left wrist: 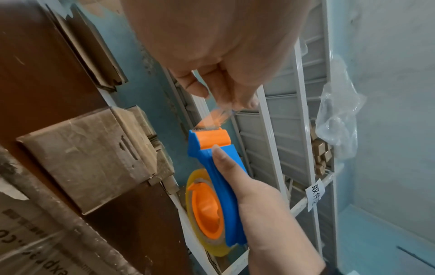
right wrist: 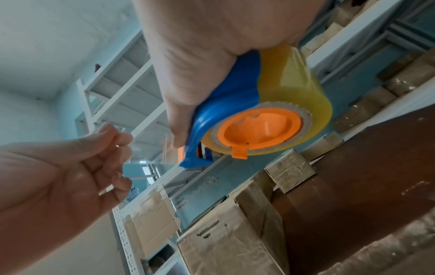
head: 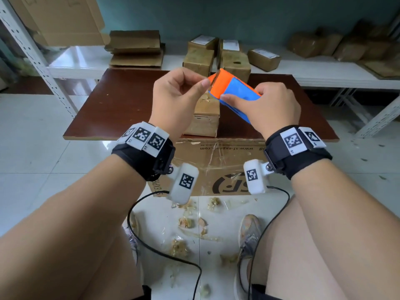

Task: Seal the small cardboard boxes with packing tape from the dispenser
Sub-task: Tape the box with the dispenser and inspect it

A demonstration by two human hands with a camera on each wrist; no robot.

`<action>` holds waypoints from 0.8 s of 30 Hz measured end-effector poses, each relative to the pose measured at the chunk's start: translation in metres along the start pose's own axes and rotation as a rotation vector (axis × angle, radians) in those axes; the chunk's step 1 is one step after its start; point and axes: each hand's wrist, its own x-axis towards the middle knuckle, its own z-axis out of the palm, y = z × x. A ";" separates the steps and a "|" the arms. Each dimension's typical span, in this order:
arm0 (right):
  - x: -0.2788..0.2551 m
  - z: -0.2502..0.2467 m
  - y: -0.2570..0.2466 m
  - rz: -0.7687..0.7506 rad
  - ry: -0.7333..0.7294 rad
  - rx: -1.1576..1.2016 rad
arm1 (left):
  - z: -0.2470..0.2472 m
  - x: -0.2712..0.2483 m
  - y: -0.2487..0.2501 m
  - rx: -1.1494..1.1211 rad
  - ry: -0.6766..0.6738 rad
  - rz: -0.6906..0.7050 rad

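Both hands are raised just above the small cardboard box (head: 204, 118), which stands on the brown board directly below and between them, its long axis running away from the person. The right hand (head: 268, 105) is wrapped round the one blue-and-orange dispenser (head: 234, 89); the left hand (head: 177, 94) pinches the free end of tape (left wrist: 215, 117) at its cutter. Five more small boxes wait beyond the hands; the left hand is slightly nearer the box.

left hand (head: 177, 94): raised at 11 o'clock, thumb and forefinger pinched on tape end (left wrist: 217, 116), other fingers curled | right hand (head: 270, 105): raised at 1 o'clock, fingers wrapped round tape dispenser (head: 233, 92), thumb laid along its top | both forearms angled inward, wrists banded
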 end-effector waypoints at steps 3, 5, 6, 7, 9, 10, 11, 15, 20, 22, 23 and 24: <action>0.015 0.005 0.007 0.132 -0.009 0.064 | 0.008 -0.001 0.004 0.000 0.018 0.036; 0.029 0.006 0.027 0.320 -0.018 0.205 | 0.010 -0.008 0.012 0.032 -0.020 0.137; 0.035 0.006 0.039 0.406 -0.032 0.276 | 0.011 -0.012 0.015 0.056 -0.046 0.188; 0.039 0.009 0.050 0.453 -0.059 0.316 | 0.010 -0.014 0.018 0.065 -0.066 0.208; 0.044 0.016 0.063 0.444 -0.137 0.304 | 0.008 -0.011 0.015 0.060 -0.072 0.145; 0.047 0.021 0.064 0.416 -0.179 0.279 | 0.005 -0.007 0.012 0.050 -0.067 0.090; 0.049 0.028 0.063 0.388 -0.217 0.254 | 0.001 -0.002 0.008 0.032 -0.061 0.029; 0.057 0.053 0.057 0.319 -0.340 0.160 | -0.013 0.016 -0.005 -0.027 -0.045 -0.130; 0.058 0.068 0.043 0.231 -0.294 0.239 | -0.022 0.020 -0.015 -0.123 -0.036 -0.231; 0.055 0.066 0.028 0.201 -0.250 0.376 | -0.025 0.021 -0.016 -0.164 -0.016 -0.249; 0.053 0.065 0.017 0.191 -0.235 0.450 | -0.027 0.022 -0.016 -0.178 -0.009 -0.260; 0.051 0.066 0.007 0.176 -0.232 0.540 | -0.028 0.023 -0.016 -0.192 -0.004 -0.274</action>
